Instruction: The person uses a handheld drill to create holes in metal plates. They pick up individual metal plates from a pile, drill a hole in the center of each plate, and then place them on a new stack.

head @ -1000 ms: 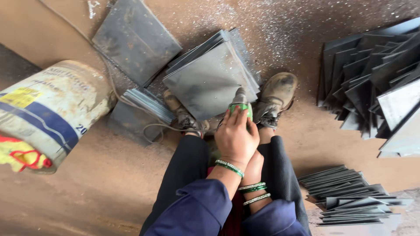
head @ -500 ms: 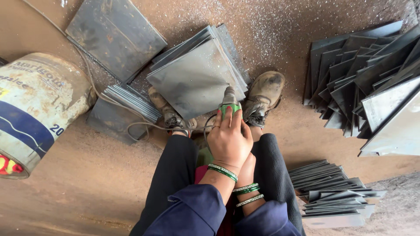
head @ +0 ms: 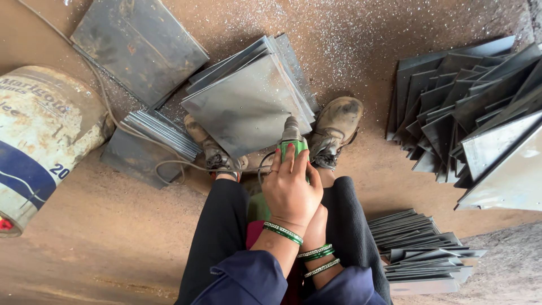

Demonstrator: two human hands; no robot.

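The left hand (head: 291,192) stays wrapped over the green power drill (head: 293,141), the right hand (head: 315,226) tucked beneath it, its grip hidden. The drill's tip still presses the tilted stack of metal sheets (head: 248,104) propped between the boots (head: 336,127). The view has drifted slightly leftward over the bucket (head: 39,135).

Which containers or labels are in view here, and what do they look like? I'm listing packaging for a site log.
Drum: lying on its side at the left edge, cylindrical, dirty cream with a blue band and printed label, a red and yellow patch near its lower end.
Nothing else labelled shows.
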